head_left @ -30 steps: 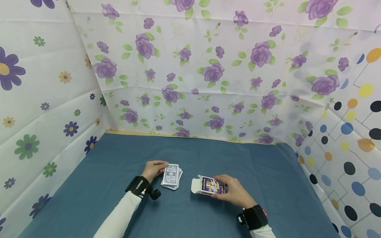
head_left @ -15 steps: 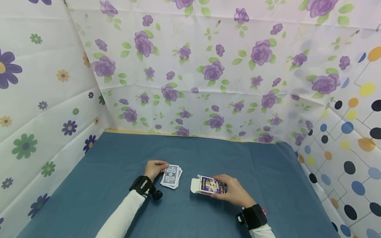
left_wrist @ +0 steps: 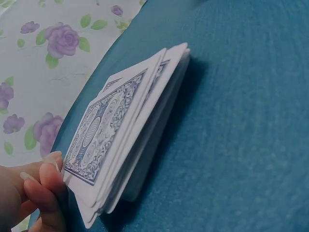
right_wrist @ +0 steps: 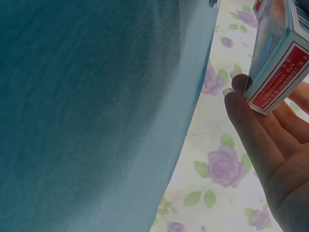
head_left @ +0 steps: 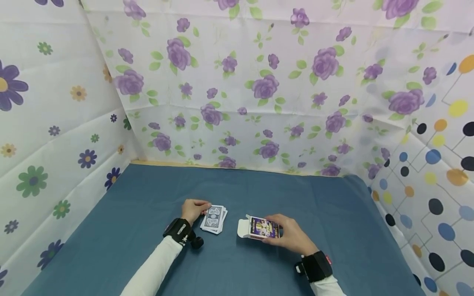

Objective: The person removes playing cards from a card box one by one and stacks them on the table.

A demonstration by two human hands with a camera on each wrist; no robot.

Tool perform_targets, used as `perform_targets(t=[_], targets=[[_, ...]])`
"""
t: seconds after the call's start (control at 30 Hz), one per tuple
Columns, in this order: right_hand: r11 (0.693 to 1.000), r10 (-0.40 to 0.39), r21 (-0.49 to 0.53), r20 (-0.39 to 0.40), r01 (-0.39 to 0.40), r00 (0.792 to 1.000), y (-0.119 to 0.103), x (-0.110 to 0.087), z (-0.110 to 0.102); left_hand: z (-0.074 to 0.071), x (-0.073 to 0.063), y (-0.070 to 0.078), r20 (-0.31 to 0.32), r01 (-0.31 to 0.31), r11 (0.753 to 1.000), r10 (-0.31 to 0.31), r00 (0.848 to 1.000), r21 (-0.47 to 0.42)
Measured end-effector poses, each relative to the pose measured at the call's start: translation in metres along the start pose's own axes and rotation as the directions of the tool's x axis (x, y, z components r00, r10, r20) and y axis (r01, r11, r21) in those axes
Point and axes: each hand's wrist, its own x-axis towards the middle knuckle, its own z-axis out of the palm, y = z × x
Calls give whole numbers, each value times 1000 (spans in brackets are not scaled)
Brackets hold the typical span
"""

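1. My left hand point(head_left: 192, 209) pinches a corner of the cards point(head_left: 213, 218); the uneven pile lies just right of those fingertips, patterned back up.
2. My right hand point(head_left: 290, 235) grips the box point(head_left: 263, 228) between thumb and fingers, over the cloth point(head_left: 229, 267).
3. The open flap point(head_left: 243, 228) points away from my right fingers, toward the cards, apart from them.

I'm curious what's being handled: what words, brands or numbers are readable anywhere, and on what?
No text is legible.
Card box, purple front: lettering too small.
Its red end panel: white characters, too blurred.
Its barcode-like stripes: no readable digits.
Red tag, right wrist strap: any lettering too small.
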Motion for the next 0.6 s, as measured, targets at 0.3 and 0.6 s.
perform_targets(t=[0.3,0.6], targets=[[1000,-5,-15,-5,5,1000,0,3,1,2,-12,14,-13,-92,994,93,996,60],[1000,-18,3,8,18,1000,-4,6,1,38,-79,58,428,-317,949,285,857,2]])
